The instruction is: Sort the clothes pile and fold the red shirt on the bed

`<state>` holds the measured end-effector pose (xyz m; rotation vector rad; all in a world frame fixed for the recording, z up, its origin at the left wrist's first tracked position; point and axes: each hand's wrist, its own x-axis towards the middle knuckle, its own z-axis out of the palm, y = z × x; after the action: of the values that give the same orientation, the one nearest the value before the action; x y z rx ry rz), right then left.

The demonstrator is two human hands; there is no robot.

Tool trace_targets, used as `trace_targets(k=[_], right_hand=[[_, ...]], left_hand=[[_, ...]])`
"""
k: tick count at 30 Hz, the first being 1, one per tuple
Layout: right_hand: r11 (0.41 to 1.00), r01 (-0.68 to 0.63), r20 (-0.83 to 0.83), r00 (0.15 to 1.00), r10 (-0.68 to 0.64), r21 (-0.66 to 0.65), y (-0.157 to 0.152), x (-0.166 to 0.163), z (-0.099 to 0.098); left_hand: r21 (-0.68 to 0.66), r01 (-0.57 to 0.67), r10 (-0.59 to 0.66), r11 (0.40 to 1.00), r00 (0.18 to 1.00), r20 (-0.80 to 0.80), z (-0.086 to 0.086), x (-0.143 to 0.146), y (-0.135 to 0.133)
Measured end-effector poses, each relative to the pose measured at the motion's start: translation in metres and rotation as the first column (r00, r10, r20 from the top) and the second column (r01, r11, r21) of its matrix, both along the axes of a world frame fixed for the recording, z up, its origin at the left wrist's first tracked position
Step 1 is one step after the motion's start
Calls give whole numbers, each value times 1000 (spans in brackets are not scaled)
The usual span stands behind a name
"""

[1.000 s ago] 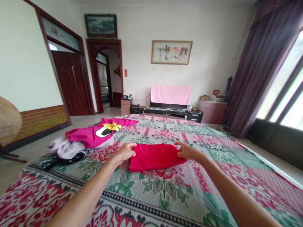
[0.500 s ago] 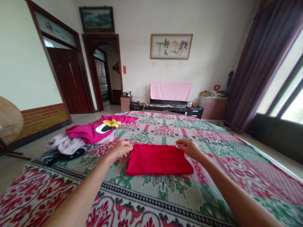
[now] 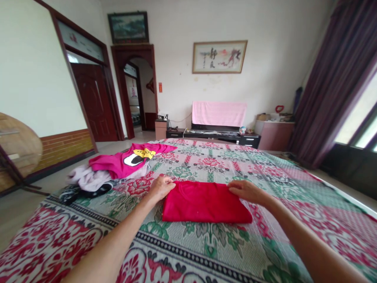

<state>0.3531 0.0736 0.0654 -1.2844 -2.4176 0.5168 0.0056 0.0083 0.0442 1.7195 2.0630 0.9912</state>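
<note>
A red shirt (image 3: 206,202), folded into a flat rectangle, lies on the flowered bedspread in front of me; a curved neckline seam shows near its far left side. My left hand (image 3: 161,188) pinches the shirt's far left corner between thumb and fingers. At the far right corner, my right hand (image 3: 246,191) has its fingers closed on the edge of the cloth. The fingertips of both hands partly cover those corners.
Left of the shirt, a magenta printed garment (image 3: 118,165) lies on a heap of pale and black-and-white clothes (image 3: 86,179). The patterned bedspread (image 3: 212,251) stretches around. Beyond stands a low black cabinet (image 3: 249,140) with a pink cloth (image 3: 219,113) above it.
My right hand has come down from just beside the far right corner onto it. The left hand still holds the left corner. The whole view has shifted slightly.
</note>
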Motion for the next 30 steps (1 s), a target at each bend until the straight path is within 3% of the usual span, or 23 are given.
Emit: trace_targets(k=[4,9,13,20,26,30], right_hand=[[998,48,-3,999,-48,-38,1,4,0],[969,190,-50,982,-185,155,2,0,3],[940,257,-198,957,-214,223,2,-9,3],[929,281,-315,928,-199,239,7,-24,-14],[912,388,-297,894,-336,136,18,-9,-21],[937,346,-195,923,-331,48,16,3,-17]], left_hand=[[53,-13,13,999,1000,8,3,1,-2],[60,-43,36,997,993,112,11,3,-8],[-18,-74,76,997,955,287,13,3,-10],[-10,-103,102,995,958,269,7,-2,-6],[-76,-113,127,991,970,209,7,-6,-5],[-301,-57,102,952,986,136,19,-10,-12]])
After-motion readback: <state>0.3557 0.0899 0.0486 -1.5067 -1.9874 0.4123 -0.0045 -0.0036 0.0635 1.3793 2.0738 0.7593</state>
